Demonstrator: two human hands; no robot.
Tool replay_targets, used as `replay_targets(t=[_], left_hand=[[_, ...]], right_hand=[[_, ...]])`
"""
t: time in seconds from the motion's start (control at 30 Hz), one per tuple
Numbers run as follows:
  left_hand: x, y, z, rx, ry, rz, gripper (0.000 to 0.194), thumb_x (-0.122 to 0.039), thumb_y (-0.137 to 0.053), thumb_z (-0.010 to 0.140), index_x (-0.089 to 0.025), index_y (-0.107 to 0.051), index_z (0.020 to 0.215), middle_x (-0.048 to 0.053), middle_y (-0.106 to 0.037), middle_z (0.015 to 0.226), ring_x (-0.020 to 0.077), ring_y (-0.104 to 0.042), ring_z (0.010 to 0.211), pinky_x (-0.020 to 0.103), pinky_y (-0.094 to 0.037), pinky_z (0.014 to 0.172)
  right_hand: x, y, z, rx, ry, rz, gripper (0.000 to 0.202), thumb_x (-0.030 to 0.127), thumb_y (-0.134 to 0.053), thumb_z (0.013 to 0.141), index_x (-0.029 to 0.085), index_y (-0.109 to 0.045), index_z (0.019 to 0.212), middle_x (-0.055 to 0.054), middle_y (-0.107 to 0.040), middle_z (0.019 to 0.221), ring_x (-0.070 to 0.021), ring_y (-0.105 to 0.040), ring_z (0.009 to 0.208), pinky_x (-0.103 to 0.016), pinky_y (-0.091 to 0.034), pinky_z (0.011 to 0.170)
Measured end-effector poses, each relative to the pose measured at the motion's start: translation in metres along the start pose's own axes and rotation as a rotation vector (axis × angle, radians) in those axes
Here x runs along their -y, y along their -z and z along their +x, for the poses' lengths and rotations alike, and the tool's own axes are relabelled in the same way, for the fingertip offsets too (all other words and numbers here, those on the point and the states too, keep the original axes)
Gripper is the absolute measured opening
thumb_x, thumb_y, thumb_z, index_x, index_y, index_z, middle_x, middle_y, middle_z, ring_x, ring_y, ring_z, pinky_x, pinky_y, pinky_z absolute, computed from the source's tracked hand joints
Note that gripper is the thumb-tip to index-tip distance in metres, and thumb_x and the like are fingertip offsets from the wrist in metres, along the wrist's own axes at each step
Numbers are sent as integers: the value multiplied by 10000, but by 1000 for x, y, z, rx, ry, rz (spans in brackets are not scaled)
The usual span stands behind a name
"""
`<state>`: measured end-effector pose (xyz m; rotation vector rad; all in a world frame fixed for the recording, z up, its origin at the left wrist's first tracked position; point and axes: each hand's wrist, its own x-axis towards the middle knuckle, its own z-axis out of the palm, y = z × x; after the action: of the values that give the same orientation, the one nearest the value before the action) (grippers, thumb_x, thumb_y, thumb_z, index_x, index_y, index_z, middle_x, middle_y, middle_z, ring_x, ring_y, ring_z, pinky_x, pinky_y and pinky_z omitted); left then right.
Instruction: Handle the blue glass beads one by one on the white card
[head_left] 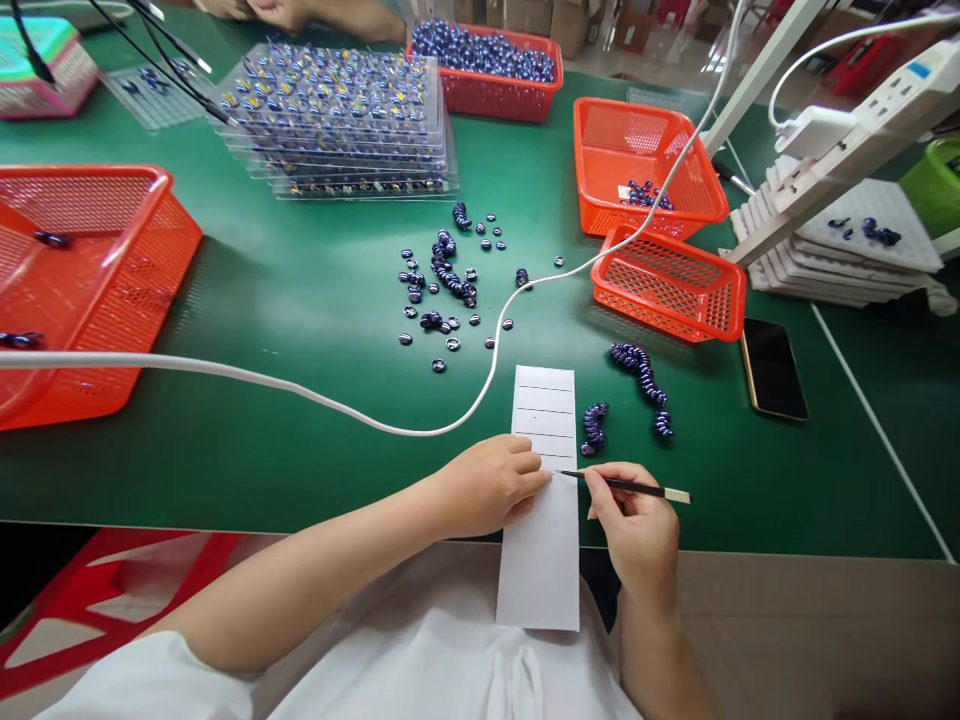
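A long white paper strip (541, 560) with dark ruled lines across its upper part lies at the table's front edge and hangs over it. My left hand (491, 485) is closed, its bent fingers pressing on the strip near the lowest lines. My right hand (637, 525) pinches slim black tweezers (626, 485) with a pale end. Their thin tip meets the strip beside my left fingertips; whether anything is in the tip is too small to tell. Right of the strip lie a short row of shiny dark-blue oval pieces (595, 428) and a longer curved row (645, 378).
Loose dark-blue pieces (454, 280) lie mid-table. A white cable (405, 431) crosses the table. Orange baskets (161, 270) stand left and right, a smaller orange basket (671, 290) nearer. Stacked clear trays (360, 130), a phone (774, 370) and another person's arm (352, 20) are around.
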<state>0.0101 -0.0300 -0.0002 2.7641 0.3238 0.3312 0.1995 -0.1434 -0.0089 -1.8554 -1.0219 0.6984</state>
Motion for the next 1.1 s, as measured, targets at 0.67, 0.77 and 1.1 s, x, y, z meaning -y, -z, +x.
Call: replay_targets(t=[0.67,0.77,1.1], left_hand=[[2,4,-6,-183,161,-92,223,-119,-408,975,-124,-578,1119,99,-674,923,214,-599,837,339,-510,746],[1,7,-2,-90,206,-23,188,-134,-393,1002,-121,-572,1060,97,-662,906,226,-599,840,337,-505,714],[8,14,20,-72,202,-18,176,-242,-509,999,-156,-624,897,57,-654,816,176,-602,743,256,-447,625]], right_hand=[[-3,-3,1,-173,3,410,181,340,-747,826,171,-683,832,-22,-699,693,-95,-558,457,-230,-458,438],[-5,-4,0,-197,20,456,171,324,-755,818,170,-683,835,-44,-729,774,-93,-570,467,-237,-468,443],[-4,-7,0,-284,76,556,133,273,-752,818,177,-662,835,-49,-750,837,-87,-575,453,-247,-467,453]])
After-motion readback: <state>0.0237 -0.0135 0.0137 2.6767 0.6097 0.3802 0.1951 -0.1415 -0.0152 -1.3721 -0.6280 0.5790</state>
